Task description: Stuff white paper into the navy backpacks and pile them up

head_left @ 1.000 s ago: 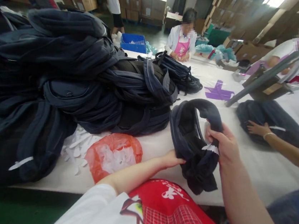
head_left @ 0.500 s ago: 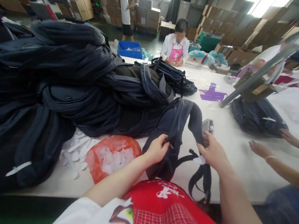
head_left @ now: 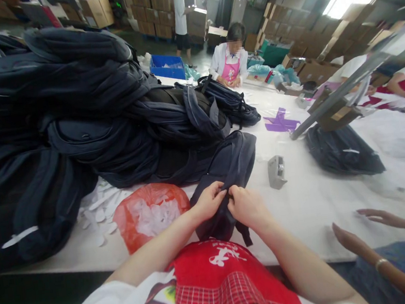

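Note:
A dark navy backpack [head_left: 238, 160] lies on the white table in front of me, beside the pile of similar bags. My left hand [head_left: 211, 200] has its fingers closed on the fabric near the backpack's middle. Right next to it, almost touching, my right hand [head_left: 244, 206] is closed in a pinch on the same backpack. What exactly the fingertips pinch is too small to make out. A black strap [head_left: 244, 233] hangs below my right hand.
A large pile of navy backpacks [head_left: 86, 97] fills the left. A red plastic bag [head_left: 151, 211] and white tags [head_left: 97, 208] lie nearby. Right are a tape dispenser [head_left: 277, 172], purple piece [head_left: 281, 121], metal pole [head_left: 331, 96], another backpack [head_left: 344, 150] and another person's hands [head_left: 365, 231].
My right hand has moved left, beside my left hand, letting go of the strap it held out. The strap now lies along the backpack. The other person's hands have moved back from their backpack.

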### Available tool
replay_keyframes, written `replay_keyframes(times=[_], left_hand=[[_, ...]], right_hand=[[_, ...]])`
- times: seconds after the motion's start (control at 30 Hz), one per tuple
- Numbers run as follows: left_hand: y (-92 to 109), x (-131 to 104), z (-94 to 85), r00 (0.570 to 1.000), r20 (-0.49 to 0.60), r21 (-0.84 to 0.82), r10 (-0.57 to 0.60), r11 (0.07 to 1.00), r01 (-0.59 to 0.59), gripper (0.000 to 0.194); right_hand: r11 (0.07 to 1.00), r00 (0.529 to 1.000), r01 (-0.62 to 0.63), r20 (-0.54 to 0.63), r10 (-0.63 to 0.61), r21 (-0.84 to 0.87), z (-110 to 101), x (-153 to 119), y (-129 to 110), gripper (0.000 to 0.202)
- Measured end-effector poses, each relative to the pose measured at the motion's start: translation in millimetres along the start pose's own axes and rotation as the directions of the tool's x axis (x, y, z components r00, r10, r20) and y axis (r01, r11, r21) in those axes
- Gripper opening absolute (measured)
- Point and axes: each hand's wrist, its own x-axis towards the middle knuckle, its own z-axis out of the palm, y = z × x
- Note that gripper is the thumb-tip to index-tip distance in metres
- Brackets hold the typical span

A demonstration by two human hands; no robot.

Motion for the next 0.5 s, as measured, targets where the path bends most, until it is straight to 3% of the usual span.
replay_keyframes(times=[0.13, 0.23, 0.33, 0.4, 0.47, 0.5], left_hand=[[0.3, 0.6, -4.3, 1.000, -0.011, -0.010, 0.003, 1.000, -0.004, 0.021], [7.8, 8.5, -17.4, 0.999, 0.005, -0.020, 0.041, 0.999, -0.041, 0.018], [22.9, 18.9, -34.7, 0.992, 0.079, -0.008, 0.094, 0.996, -0.093, 0.016], [33.8, 22.8, -43.6, 0.980, 0.157, -0.016, 0.125, 0.992, -0.124, 0.017], [41.7, 21.8, -47.8, 0.965, 0.224, -0.014, 0.139, 0.990, -0.139, 0.017], [43.8, 19.4, -48.1, 0.962, 0.237, -0.004, 0.136, 0.990, -0.139, 0.018]], right_hand=[[0.993, 0.994, 0.096, 0.039, -0.099, 0.074, -2.5, 5.3, 14.7, 0.008], [0.983, 0.990, 0.139, -0.006, -0.140, 0.120, -3.4, 4.4, 21.8, 0.016], [0.979, 0.972, 0.182, -0.167, -0.165, 0.092, -9.7, 0.9, 20.5, 0.024], [0.975, 0.922, 0.217, -0.338, -0.187, 0.050, -18.4, 3.5, 20.6, 0.028], [0.982, 0.870, 0.184, -0.471, -0.149, 0.030, -28.3, 15.2, 26.6, 0.027], [0.990, 0.867, 0.135, -0.487, -0.099, 0.039, -32.7, 24.9, 32.1, 0.026]])
